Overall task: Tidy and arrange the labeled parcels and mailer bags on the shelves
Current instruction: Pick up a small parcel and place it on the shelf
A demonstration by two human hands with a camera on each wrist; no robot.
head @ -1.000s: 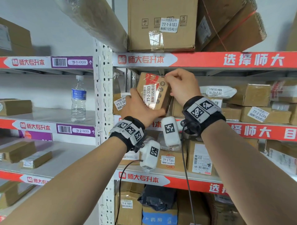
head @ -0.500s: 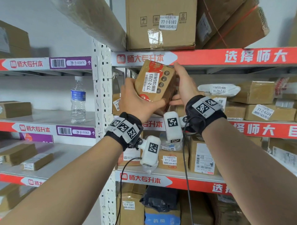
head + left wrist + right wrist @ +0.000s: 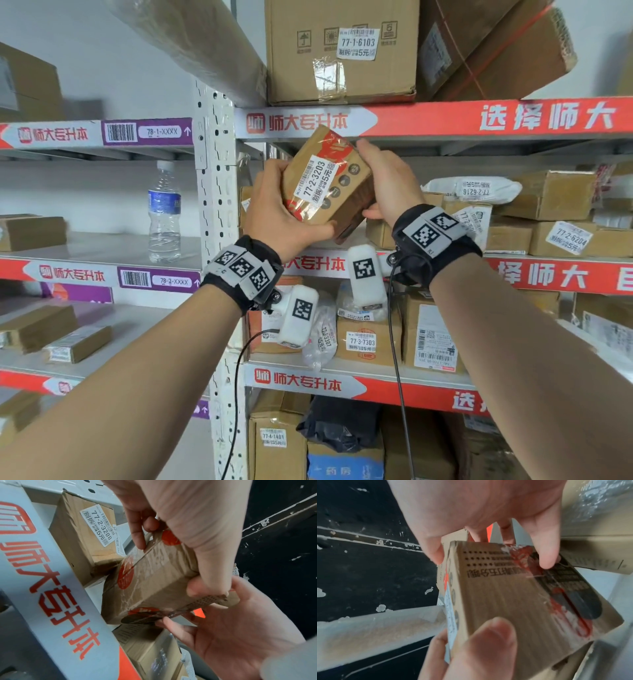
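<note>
Left hand (image 3: 274,216) grips lower-left corner, right hand (image 3: 390,185) clasps right side of small brown cardboard parcel labelled 77-2-3203 (image 3: 325,185), held tilted before second shelf opening under red-and-white shelf edge strip (image 3: 428,118). Clear plastic water bottle (image 3: 163,212) stands on neighbouring shelf.

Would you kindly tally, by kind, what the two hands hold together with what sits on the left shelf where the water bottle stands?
Boxes: 2, the held box and the left box
Water bottle: 1
Total: 3
</note>
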